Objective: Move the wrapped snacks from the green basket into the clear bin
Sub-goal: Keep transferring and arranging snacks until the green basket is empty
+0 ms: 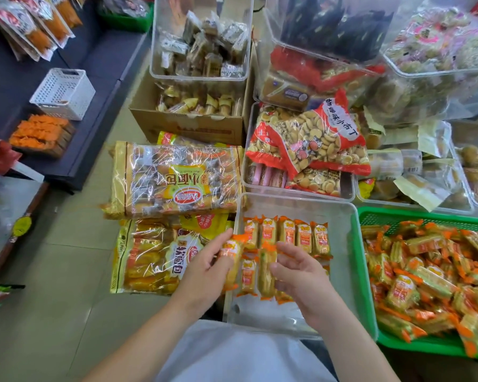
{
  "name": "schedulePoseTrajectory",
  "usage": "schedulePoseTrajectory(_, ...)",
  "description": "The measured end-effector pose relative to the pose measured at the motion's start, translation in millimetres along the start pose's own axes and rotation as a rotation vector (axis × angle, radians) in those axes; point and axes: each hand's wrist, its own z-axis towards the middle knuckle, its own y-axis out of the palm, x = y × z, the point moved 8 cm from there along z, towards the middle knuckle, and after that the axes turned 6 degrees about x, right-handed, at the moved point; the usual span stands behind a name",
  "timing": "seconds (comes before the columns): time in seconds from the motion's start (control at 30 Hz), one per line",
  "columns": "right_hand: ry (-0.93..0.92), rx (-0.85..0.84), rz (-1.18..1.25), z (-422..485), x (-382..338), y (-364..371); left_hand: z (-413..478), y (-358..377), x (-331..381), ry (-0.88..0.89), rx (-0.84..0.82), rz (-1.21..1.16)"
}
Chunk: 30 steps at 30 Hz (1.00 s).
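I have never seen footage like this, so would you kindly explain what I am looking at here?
There is no robot. This single picture comes from a camera worn on a person's head, looking down at their two bare hands. The left hand grips one wrapped snack at the edge of the clear bin, where a row of snacks already lies. The right hand touches another snack in the bin; whether it grips it is unclear. To the right, the green basket holds a heap of the same snacks. Big bread bags lie to the left.
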Motion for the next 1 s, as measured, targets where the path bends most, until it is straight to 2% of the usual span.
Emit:
schedulePoseTrajectory(0.13, -0.022, 0.234, -0.273, 14.5, 21.7, 0.6, 7.1, -9.3, -5.8, 0.017, -0.030, 0.035)
schedulePoseTrajectory(0.3, -0.132, 0.342, -0.679, 33.1, 26.1, 23.1, 13.5, -19.4, -4.6, 0.047, -0.059, 0.077)
schedulePoseTrajectory(0.4, -0.180, 0.384, -0.779, 45.2, 28.5, 33.1, 17.4, -27.1, -2.7, 0.058, -0.077, 0.116)
schedulePoseTrajectory(0.6, -0.168, 0.403, -0.805, 58.8, 42.3, 44.4, 29.9, -37.1, -4.3, 0.056, -0.103, 0.129)
schedulePoseTrajectory(0.83, -0.173, 0.422, -0.659, 45.0, 50.2, 29.1, 36.5, -34.9, 1.5, 0.058, -0.149, 0.107)
schedulePoseTrajectory(0.93, -0.207, 0.523, -0.425, 25.4, 31.0, 8.1, 39.9, -28.2, 3.4, 0.051, -0.175, 0.102)
schedulePoseTrajectory(1.0, -0.186, 0.459, -0.194, 11.1, 14.8, 6.0, 40.8, -16.8, 4.3, 0.031, -0.207, 0.079)
